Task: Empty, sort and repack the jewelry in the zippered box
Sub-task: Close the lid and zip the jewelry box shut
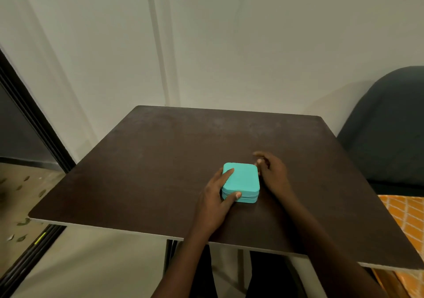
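Note:
A small turquoise zippered jewelry box (244, 179) lies closed on the dark brown table (160, 160), near its front middle. My left hand (214, 202) holds the box's left side, with the index finger on the lid and the thumb against the front edge. My right hand (271, 171) sits at the box's far right corner, fingers curled at the zipper line. Whether those fingers pinch the zipper pull is blurred. No jewelry is visible.
A dark upholstered chair (387, 132) stands at the right behind the table. An orange patterned cloth (406, 217) lies at the right edge. A white wall runs behind, and a dark door frame (34, 123) stands at the left.

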